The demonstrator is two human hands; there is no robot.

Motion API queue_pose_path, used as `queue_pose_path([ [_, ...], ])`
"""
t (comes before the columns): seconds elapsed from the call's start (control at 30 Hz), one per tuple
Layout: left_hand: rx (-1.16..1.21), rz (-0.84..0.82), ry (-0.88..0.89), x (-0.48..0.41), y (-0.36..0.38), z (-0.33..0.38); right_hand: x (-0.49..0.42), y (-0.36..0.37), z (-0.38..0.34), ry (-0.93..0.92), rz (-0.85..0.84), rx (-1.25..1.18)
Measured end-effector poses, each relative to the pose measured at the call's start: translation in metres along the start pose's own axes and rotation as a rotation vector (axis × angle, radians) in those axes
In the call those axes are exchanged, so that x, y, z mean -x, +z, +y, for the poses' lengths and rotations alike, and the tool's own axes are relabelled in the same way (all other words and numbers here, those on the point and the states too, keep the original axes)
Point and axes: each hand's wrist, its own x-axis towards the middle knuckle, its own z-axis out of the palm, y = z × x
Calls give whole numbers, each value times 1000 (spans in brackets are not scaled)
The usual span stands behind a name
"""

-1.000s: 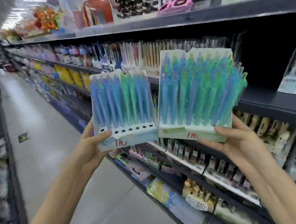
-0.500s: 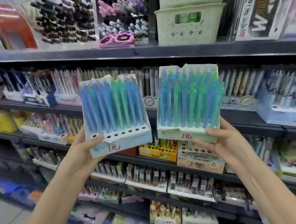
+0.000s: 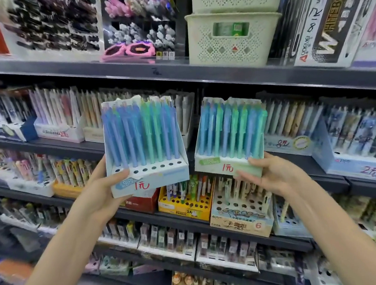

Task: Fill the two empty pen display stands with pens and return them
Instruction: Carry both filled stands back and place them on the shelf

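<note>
I hold two cardboard pen display stands up in front of a shop shelf. My left hand (image 3: 106, 192) grips the lower left corner of the left stand (image 3: 160, 177), thumb on its top face. It carries several blue and green pens (image 3: 137, 137), and its front row of holes is empty. My right hand (image 3: 271, 174) grips the lower right corner of the right stand (image 3: 217, 166), which is packed with blue and green pens (image 3: 233, 132). Both stands bear a red handwritten price. A narrow gap separates them.
Dark shelves (image 3: 178, 75) run across the view, crowded with other pen stands. Behind the two stands the middle shelf (image 3: 295, 157) shows a gap between neighbouring displays. A cream basket (image 3: 231, 39) sits on the top shelf. A yellow pencil box (image 3: 184, 200) stands just below.
The view has swung from the aisle round to face the shelves squarely. Both stands have come closer to the shelf and sit more level, still held by the same hands.
</note>
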Motion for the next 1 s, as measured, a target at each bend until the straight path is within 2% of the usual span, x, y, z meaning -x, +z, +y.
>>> queue_pose_path([
  [0.13,5,-56,-12,-10,-3,6,0,8,-4,36,55,133],
  [0.2,-7,-91,-16,-13,-5,10,1,10,-2,21,118,298],
  [0.3,-25,-112,-21,-18,-8,16,6,5,8,-153,328,808],
  [0.37,-14,-125,-27,-22,-10,17,7,-3,21,-401,619,1309],
  [0.4,-8,-132,-30,-23,-11,18,8,-2,28,-531,745,1449],
  [0.47,-13,-139,-46,-27,-12,19,6,9,38,-662,769,1420],
  [0.57,-20,-150,-55,-32,-15,20,-8,28,45,-664,626,1227],
  [0.63,-25,-169,-58,-34,-16,21,-17,36,48,-656,644,1136],
  [1.0,-24,-173,-40,-50,-25,27,-57,48,29,-592,719,1118],
])
